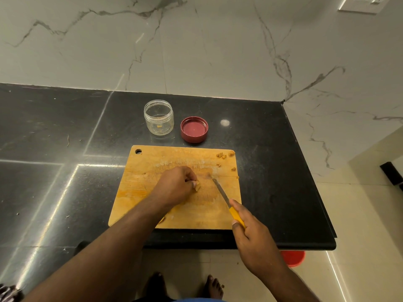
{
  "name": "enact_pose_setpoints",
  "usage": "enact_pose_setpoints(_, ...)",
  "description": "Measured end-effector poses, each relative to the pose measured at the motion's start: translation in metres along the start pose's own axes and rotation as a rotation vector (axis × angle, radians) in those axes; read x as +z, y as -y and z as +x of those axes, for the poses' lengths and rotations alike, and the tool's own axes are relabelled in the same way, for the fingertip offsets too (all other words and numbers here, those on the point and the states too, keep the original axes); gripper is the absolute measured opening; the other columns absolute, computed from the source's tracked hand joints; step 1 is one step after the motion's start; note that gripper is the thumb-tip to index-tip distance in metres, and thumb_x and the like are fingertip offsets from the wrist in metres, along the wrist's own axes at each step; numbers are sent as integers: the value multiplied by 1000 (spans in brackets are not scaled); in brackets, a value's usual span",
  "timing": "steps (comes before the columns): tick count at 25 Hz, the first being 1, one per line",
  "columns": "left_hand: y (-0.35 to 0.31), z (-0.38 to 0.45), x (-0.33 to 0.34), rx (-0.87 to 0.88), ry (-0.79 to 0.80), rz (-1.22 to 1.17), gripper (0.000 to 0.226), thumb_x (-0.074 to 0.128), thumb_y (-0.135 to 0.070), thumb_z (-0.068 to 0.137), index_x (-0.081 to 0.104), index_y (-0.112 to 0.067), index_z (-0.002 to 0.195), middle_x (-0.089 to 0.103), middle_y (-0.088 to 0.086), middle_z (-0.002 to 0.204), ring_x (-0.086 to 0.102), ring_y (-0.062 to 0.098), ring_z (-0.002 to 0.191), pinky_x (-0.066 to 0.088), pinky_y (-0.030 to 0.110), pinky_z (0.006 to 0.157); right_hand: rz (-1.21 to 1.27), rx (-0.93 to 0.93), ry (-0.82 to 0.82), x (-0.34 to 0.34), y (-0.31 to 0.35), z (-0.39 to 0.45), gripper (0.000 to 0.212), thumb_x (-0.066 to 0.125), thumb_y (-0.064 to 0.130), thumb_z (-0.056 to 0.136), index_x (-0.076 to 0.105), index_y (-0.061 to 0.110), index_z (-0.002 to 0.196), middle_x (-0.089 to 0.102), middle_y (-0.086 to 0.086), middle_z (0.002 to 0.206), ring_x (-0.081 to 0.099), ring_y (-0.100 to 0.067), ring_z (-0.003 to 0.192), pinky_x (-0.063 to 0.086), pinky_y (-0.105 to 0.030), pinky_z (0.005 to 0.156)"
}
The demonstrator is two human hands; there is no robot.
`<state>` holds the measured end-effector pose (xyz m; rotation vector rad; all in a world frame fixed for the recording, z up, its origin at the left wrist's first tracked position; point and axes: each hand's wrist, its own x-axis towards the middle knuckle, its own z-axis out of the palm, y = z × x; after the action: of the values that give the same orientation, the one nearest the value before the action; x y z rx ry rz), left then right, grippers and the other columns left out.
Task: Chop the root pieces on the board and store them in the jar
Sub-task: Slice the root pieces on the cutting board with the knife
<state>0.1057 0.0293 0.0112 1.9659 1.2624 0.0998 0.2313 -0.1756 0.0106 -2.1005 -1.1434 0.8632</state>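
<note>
your left hand (176,185) pinches a root piece (197,185) at mid-board, fingers curled round it. your right hand (250,234) grips the yellow-handled knife (226,201), its blade angled up-left, tip just right of that piece. a few chopped bits (221,155) sit at the wooden board (139,188)'s far right corner. behind the board stands the open jar (158,117), its red lid (194,129) beside it, upturned.

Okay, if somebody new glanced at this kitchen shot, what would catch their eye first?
Probably the wooden cutting board at the dark counter's near edge, where the left hand pinches a root piece and the right hand grips a yellow-handled knife. Behind the board stand an open clear jar and, to its right, its red lid.
</note>
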Motion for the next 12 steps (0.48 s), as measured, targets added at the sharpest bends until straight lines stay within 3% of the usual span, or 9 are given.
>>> enact_pose_setpoints(3, 3, -2, 3, 17, 8, 8, 24, 65, -26, 96, 70, -23, 119, 68, -5, 114, 58, 10, 102, 45, 23, 80, 17, 14, 16, -1, 5, -2, 50, 41, 25, 104, 29, 43, 149, 58, 8, 117, 57, 7, 71, 44, -12, 60)
enact_pose_setpoints(4, 3, -3, 3, 18, 11, 9, 26, 66, -27, 96, 69, -23, 122, 69, -4, 115, 58, 10, 102, 46, 24, 81, 21, 14, 22, -1, 7, -3, 50, 41, 25, 104, 29, 43, 149, 60, 6, 116, 56, 4, 65, 42, -14, 56)
enact_pose_setpoints(8, 2, -2, 1, 25, 17, 33, 31, 64, -16, 97, 66, -25, 126, 67, -7, 110, 57, 7, 97, 45, 21, 78, 24, -4, 47, 1, 11, -1, 51, 41, 24, 104, 28, 41, 150, 60, 4, 124, 56, 7, 67, 42, -13, 58)
enact_pose_setpoints(12, 0, 0, 0, 86, 62, 121, 40, 67, -12, 93, 66, -30, 129, 64, -7, 119, 52, 4, 97, 42, 19, 80, 35, -9, 54, 3, 14, -1, 50, 40, 22, 104, 29, 40, 149, 56, 8, 102, 55, 6, 63, 41, -13, 54)
